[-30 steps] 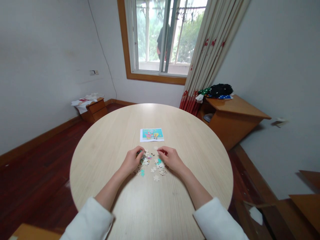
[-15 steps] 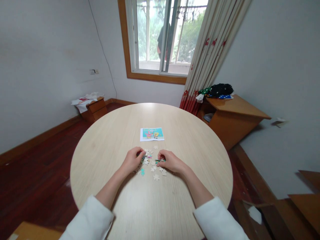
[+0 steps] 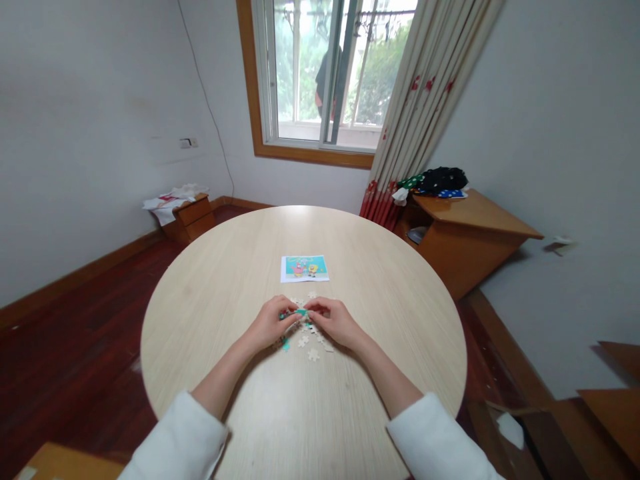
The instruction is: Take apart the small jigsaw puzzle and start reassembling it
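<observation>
My left hand (image 3: 270, 323) and my right hand (image 3: 332, 321) meet over a small heap of jigsaw pieces (image 3: 311, 345) on a round pale wooden table (image 3: 230, 280). Both hands pinch a teal jigsaw piece (image 3: 301, 311) between their fingertips, the fingers curled and touching. Several pale pieces lie loose under and just in front of the hands, one teal one at the left. A small cartoon picture card (image 3: 305, 268) lies flat beyond the hands.
A low wooden cabinet (image 3: 465, 230) with dark clothes on top stands at the right, by a curtain (image 3: 425, 100). A small wooden drawer unit (image 3: 187, 217) with papers sits by the left wall. A person stands outside the window (image 3: 325, 73).
My hands have come together at the middle of the heap. The right hand picked up a teal piece and carried it left to the left hand's fingertips.
</observation>
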`<control>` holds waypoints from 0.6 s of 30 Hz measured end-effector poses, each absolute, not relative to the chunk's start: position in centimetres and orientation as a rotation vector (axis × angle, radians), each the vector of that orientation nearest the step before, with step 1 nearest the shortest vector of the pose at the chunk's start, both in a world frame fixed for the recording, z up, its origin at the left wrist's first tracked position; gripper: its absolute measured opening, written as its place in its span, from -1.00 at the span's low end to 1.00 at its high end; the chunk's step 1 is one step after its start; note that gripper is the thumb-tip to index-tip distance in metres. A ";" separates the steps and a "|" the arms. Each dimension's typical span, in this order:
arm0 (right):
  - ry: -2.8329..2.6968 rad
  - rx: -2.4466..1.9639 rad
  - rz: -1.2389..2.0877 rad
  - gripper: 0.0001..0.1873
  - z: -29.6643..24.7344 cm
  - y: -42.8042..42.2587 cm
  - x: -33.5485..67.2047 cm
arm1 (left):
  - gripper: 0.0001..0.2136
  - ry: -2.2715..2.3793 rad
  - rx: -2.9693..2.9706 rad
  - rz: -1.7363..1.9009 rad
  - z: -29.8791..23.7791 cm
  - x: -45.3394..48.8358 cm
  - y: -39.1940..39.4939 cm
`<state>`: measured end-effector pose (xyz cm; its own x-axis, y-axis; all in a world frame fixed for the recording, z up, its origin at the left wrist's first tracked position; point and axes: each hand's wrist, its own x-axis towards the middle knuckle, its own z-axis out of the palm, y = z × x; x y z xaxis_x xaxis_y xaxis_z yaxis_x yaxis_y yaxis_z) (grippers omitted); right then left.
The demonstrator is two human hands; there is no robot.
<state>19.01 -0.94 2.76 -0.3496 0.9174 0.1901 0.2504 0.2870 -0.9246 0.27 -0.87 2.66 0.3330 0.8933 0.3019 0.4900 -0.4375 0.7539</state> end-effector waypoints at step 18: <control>-1.733 -1.079 1.056 -0.79 2.5 -0.8 18.9 | -0.72 1.131 1.993 0.965 3.0 0.3 -1.1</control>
<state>18.89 -0.82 2.53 -0.2978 0.9326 0.2039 0.2460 0.2814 -0.9275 0.34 -1.10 3.02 0.3593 0.8901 0.2806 0.4170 -0.4220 0.8050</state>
